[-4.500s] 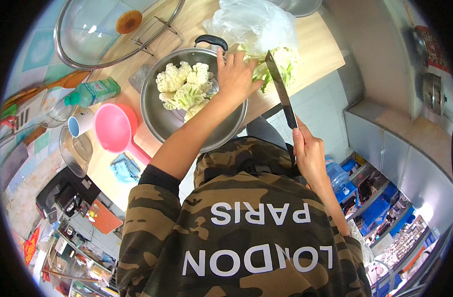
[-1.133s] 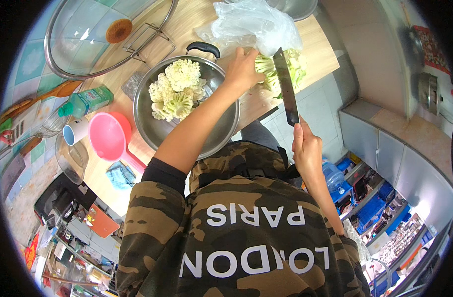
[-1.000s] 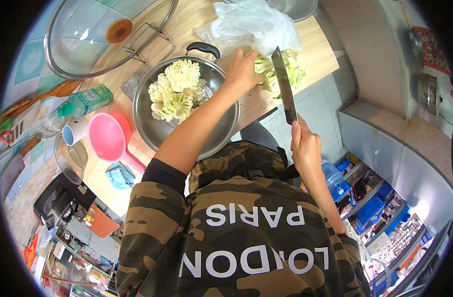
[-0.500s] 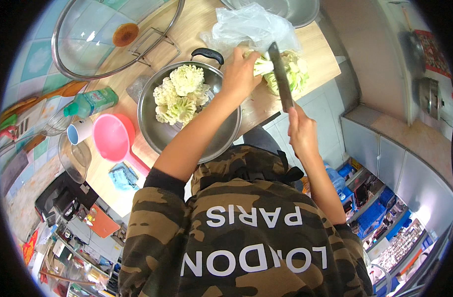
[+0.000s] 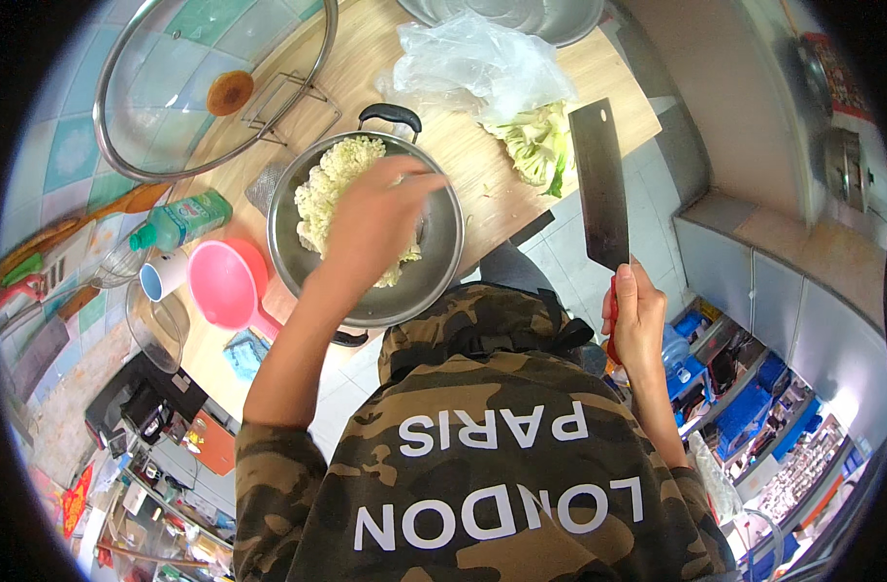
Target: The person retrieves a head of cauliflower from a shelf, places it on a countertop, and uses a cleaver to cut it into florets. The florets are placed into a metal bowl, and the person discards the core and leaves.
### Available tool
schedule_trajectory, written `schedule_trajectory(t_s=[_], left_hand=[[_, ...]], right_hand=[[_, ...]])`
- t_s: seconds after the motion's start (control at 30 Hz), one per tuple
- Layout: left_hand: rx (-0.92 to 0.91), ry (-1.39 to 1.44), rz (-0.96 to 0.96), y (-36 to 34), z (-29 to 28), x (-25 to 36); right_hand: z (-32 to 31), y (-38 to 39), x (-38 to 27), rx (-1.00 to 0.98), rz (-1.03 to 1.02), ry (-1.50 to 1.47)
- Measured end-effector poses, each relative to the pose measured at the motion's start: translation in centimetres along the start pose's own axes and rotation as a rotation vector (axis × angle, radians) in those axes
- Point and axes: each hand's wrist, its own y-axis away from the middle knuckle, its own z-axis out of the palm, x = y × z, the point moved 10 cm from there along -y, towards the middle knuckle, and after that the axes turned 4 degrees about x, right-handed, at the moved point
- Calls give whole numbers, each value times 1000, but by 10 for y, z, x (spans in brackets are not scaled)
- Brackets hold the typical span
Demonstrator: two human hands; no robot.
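Observation:
My left hand (image 5: 377, 213) is over the steel pan (image 5: 446, 257), slightly blurred, its visible fingers stretched out and apart with nothing seen between them. Beneath it, pale cauliflower florets (image 5: 332, 177) lie in the pan, partly hidden by the hand and wrist. My right hand (image 5: 641, 312) grips the red handle of a cleaver (image 5: 601, 189), whose broad dark blade points up and away beyond the table's right edge. A leafy cauliflower remnant (image 5: 535, 150) rests on the wooden table, apart from both hands.
A crumpled plastic bag (image 5: 487, 68) touches the remnant, with a metal basin (image 5: 560, 17) behind it. A glass lid (image 5: 162, 92) stands upright at far left. A green bottle (image 5: 191, 221), white cup (image 5: 164, 275) and pink scoop (image 5: 220, 281) line the pan's left side.
My left hand has left the cauliflower on the table and moved left over the pan. The cleaver has swung right and nearer, away from the cauliflower. The florets in the pan look more heaped.

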Motion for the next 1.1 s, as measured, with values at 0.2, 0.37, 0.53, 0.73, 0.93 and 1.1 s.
schedule_trajectory(t_s=[0.2, 0.37, 0.53, 0.73, 0.93, 1.1], left_hand=[[136, 32, 186, -118, 82, 51], [-125, -376, 38, -156, 135, 41], [-87, -41, -79, -159, 136, 12], [43, 471, -201, -113, 91, -2], [320, 1057, -351, -35, 39, 12], [476, 1116, -362, 22, -3, 31]], right_hand=[[-24, 9, 37, 95, 116, -49], [-31, 12, 67, 112, 204, -118], [-38, 5, 81, 96, 208, -174], [-64, -3, 92, 132, 218, -373], [-93, -23, 57, 77, -47, -505], [-71, -48, -13, -189, -346, -519]])
